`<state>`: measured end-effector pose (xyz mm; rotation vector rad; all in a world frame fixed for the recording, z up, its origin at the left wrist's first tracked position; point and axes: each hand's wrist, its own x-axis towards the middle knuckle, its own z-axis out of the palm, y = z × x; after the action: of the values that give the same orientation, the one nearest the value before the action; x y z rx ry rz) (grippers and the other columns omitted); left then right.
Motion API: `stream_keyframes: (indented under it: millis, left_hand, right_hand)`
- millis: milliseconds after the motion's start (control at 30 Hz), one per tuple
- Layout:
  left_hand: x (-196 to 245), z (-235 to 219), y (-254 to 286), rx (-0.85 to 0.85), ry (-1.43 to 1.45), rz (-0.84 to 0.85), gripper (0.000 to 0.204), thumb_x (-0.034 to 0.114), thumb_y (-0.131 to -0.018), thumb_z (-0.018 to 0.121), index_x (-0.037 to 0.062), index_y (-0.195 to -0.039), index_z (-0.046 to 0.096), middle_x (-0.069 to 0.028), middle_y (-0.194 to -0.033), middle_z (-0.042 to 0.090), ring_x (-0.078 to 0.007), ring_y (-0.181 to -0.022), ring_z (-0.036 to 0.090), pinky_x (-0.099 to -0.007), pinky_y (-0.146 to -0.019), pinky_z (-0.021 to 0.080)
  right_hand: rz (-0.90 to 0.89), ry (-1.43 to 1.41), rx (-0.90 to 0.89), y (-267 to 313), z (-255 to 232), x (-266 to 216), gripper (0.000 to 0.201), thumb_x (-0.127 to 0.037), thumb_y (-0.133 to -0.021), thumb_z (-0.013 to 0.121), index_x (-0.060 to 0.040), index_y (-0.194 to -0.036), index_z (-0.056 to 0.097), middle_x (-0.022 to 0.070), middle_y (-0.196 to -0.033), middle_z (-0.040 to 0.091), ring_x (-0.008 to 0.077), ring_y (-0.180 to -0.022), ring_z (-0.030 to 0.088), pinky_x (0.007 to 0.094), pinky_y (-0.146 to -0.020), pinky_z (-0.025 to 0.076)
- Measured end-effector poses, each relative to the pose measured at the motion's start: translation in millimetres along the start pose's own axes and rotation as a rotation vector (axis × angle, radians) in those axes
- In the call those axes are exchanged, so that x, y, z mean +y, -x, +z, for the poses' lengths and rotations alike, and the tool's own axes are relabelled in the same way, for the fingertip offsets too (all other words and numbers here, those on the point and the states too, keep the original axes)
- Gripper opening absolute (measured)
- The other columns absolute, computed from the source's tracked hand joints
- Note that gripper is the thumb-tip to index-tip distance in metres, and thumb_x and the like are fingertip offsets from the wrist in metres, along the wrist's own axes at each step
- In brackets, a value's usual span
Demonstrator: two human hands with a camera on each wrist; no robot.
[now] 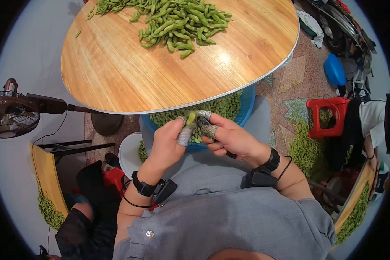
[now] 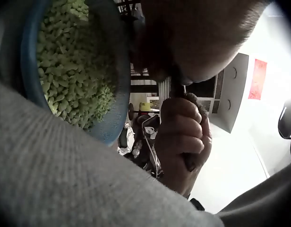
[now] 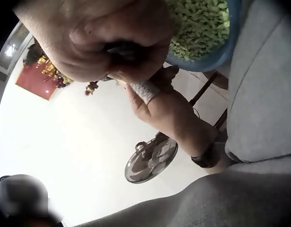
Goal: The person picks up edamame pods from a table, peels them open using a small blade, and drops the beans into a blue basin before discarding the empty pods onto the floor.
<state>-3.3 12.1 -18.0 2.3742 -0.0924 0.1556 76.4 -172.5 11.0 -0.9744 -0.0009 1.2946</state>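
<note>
Thumb and fingers of my left hand (image 1: 167, 141) pinch a green edamame pod (image 1: 191, 117) that stands upright between the two hands. My right hand (image 1: 236, 141) curls tightly right beside it, fingertips close to the pod. A small dark tool (image 1: 231, 154) pokes out of the right palm; its kind I cannot tell. Grey-white wrapping (image 1: 185, 135) covers the left thumb and fingertips, and patterned wrapping (image 1: 209, 130) covers the right ones. Below both hands, a blue basin (image 1: 245, 113) of shelled beans (image 2: 72, 66) sits at the lap, partly hidden under the table edge.
A round wooden table (image 1: 117, 65) reaches close over the basin, bearing a pile of pods (image 1: 182, 24). A white bucket (image 1: 129, 151) stands at left, near a fan (image 1: 15, 110). Pods (image 1: 305, 149) lie on the floor by a red stool (image 1: 327, 117). Other people sit either side.
</note>
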Motion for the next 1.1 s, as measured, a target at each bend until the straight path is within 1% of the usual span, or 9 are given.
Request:
stream_keyframes:
  millis: [33,100,200,267,333,467,700,833,1100]
  left_hand:
    - [2,-1,0,-0.001,0.000,0.001,0.012,0.010,-0.090,0.055,-0.0013,-0.092,0.054,-0.0046,-0.071,0.056,-0.0152,-0.064,0.056,-0.0330,-0.059,0.049]
    - [5,-3,0,-0.150,1.258,-0.539,0.009,0.007,-0.092,0.049,-0.0004,-0.093,0.054,-0.0046,-0.070,0.056,-0.0140,-0.062,0.055,-0.0319,-0.058,0.050]
    - [3,0,3,-0.124,1.362,-0.583,0.011,0.001,-0.091,0.043,-0.0004,-0.095,0.053,-0.0059,-0.071,0.058,-0.0121,-0.059,0.054,-0.0288,-0.056,0.050]
    - [-4,10,6,-0.123,1.166,-0.572,0.012,-0.002,-0.089,0.041,-0.0009,-0.094,0.053,-0.0063,-0.071,0.058,-0.0114,-0.057,0.053,-0.0276,-0.055,0.050]
    - [-4,14,7,-0.126,0.966,-0.562,0.014,-0.005,-0.087,0.040,-0.0014,-0.094,0.052,-0.0068,-0.071,0.058,-0.0107,-0.055,0.052,-0.0265,-0.054,0.050]
    - [6,11,5,-0.234,0.929,-0.530,0.018,-0.009,-0.080,0.034,-0.0001,-0.087,0.048,-0.0065,-0.071,0.058,-0.0116,-0.055,0.054,-0.0255,-0.053,0.050]
    - [3,4,5,-0.368,0.785,-0.510,0.022,-0.011,-0.075,0.035,0.0002,-0.088,0.049,-0.0064,-0.071,0.057,-0.0123,-0.056,0.054,-0.0271,-0.053,0.050]
    - [-9,17,6,-0.284,0.960,-0.578,0.014,-0.002,-0.089,0.040,0.0006,-0.094,0.053,-0.0035,-0.070,0.056,-0.0091,-0.055,0.052,-0.0244,-0.053,0.048]
    - [-13,13,9,-0.224,1.017,-0.610,0.016,-0.006,-0.086,0.039,-0.0007,-0.091,0.053,-0.0051,-0.069,0.057,-0.0099,-0.053,0.050,-0.0264,-0.053,0.049]
  right_hand:
    - [-0.003,-0.007,0.002,0,-1,0,0.032,-0.009,-0.092,0.036,-0.0155,-0.122,0.046,-0.0031,-0.076,0.046,0.0024,-0.054,0.033,0.0172,-0.044,0.027]
    - [0.020,-0.024,-0.053,3,-8,1,0.032,-0.010,-0.093,0.037,-0.0159,-0.122,0.046,-0.0041,-0.075,0.045,0.0015,-0.054,0.032,0.0165,-0.045,0.026]
    - [0.061,0.057,-0.063,3,-17,0,0.029,-0.011,-0.092,0.040,-0.0139,-0.120,0.047,-0.0028,-0.072,0.047,0.0052,-0.053,0.036,0.0194,-0.045,0.030]
    - [0.082,0.164,-0.021,-6,-26,9,0.028,-0.011,-0.091,0.043,-0.0113,-0.118,0.048,-0.0005,-0.070,0.048,0.0097,-0.051,0.041,0.0230,-0.045,0.035]
    - [-0.803,1.023,0.382,-20,-24,20,0.028,-0.005,-0.087,0.048,-0.0069,-0.115,0.052,0.0044,-0.070,0.050,0.0142,-0.055,0.047,0.0286,-0.051,0.042]
    - [-0.943,1.274,0.302,-25,-29,17,0.027,-0.012,-0.073,0.065,-0.0018,-0.095,0.054,0.0169,-0.078,0.054,0.0373,-0.074,0.056,0.0417,-0.066,0.048]
    - [-0.754,1.447,0.195,-33,-32,21,0.030,-0.015,-0.069,0.068,0.0016,-0.088,0.052,0.0206,-0.082,0.055,0.0387,-0.078,0.056,0.0440,-0.070,0.048]
    - [-0.714,1.427,0.315,-43,-32,27,0.031,-0.016,-0.069,0.065,0.0033,-0.087,0.049,0.0234,-0.083,0.056,0.0407,-0.079,0.057,0.0450,-0.070,0.048]
    - [-0.636,1.605,0.533,-50,-60,24,0.029,-0.009,-0.069,0.063,-0.0003,-0.095,0.051,0.0228,-0.088,0.059,0.0388,-0.076,0.061,0.0470,-0.062,0.051]
